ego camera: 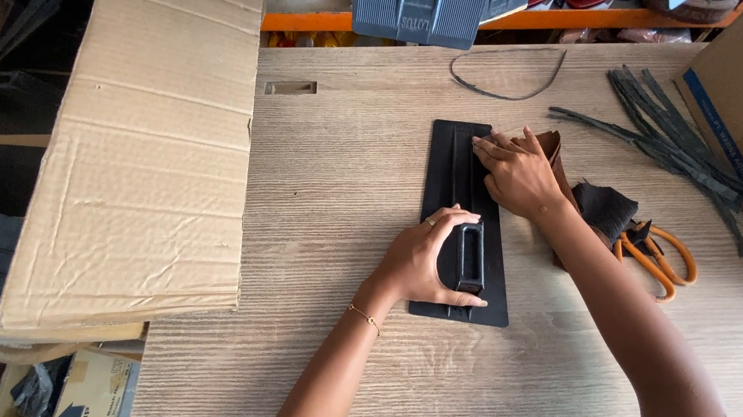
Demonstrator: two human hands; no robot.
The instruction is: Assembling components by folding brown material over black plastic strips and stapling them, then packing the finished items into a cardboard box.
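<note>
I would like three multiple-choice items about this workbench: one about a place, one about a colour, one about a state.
1. Where do the scissors lie?
A. right of the black float
B. on the cardboard box
C. on the floor

2. What colour are the scissor handles?
A. blue
B. orange
C. white

3. What is the left hand doing?
A. hanging free
B. gripping the float's handle
C. holding the scissors

Answers: 1 A, they rest on the wooden table beyond the right hand; 2 B, both loops are orange; 3 B, its fingers wrap the handle.

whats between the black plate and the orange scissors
In the head view, the right hand, a brown sheet under it and a dark scrap lie between the black plate and the scissors.
</note>
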